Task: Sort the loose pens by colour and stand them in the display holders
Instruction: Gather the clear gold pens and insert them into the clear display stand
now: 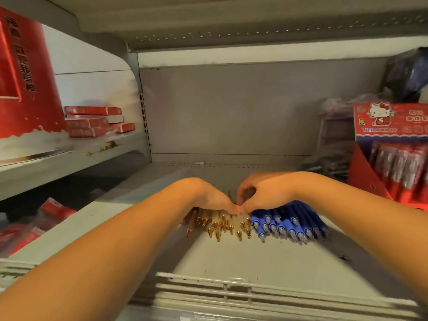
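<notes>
Left hand (214,200) presses flat on our gold-tipped pens (222,225); right hand (266,193) curls over the blue pens (289,223), and we can't tell its grip.

Dim warm light, blurred edges

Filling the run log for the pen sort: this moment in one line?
stage: sorting | left hand: on gold-tipped pens | right hand: fingers curled by blue pens, grasp unclear | pens: flat on shelf
</notes>
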### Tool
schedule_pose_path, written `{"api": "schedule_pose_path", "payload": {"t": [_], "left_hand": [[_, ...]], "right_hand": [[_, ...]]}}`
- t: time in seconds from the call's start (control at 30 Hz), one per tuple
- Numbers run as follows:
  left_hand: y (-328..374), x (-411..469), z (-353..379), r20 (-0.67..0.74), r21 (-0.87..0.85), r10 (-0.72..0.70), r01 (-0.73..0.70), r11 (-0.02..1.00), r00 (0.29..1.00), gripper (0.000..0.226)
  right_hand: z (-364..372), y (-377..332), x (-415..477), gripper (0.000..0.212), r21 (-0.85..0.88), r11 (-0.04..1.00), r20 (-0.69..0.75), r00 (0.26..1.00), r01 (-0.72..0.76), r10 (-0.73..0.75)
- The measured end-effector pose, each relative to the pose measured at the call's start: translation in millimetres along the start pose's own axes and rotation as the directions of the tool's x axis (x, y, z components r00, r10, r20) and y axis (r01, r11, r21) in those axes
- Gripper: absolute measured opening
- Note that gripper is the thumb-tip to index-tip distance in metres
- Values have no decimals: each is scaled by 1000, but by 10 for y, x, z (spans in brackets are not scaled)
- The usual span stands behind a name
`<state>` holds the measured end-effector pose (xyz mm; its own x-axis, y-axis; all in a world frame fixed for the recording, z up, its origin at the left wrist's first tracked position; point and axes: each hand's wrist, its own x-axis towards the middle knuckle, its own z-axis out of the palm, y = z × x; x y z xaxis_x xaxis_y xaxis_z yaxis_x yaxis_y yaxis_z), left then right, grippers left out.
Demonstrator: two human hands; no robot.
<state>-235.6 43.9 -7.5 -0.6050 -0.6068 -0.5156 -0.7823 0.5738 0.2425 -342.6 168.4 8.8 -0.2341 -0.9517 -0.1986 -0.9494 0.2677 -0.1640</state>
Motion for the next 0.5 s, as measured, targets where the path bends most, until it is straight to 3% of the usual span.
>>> {"api": "schedule_pose_path", "payload": {"t": [0.2,0.4,0.5], "left_hand": [[-92,122,11,-104,9,140,-140,990,985,46],[-134,138,7,-154,-30,194,-201,979,969,46],[-110,76,26,-122,-48,211,-219,975,970,32]], "right_hand": [[-13,-222,30,26,19,991,109,985,-133,131],[14,-334,96,21,35,969,59,968,-245,243],[46,-356,115,19,-5,965,4,965,-262,262]]}}
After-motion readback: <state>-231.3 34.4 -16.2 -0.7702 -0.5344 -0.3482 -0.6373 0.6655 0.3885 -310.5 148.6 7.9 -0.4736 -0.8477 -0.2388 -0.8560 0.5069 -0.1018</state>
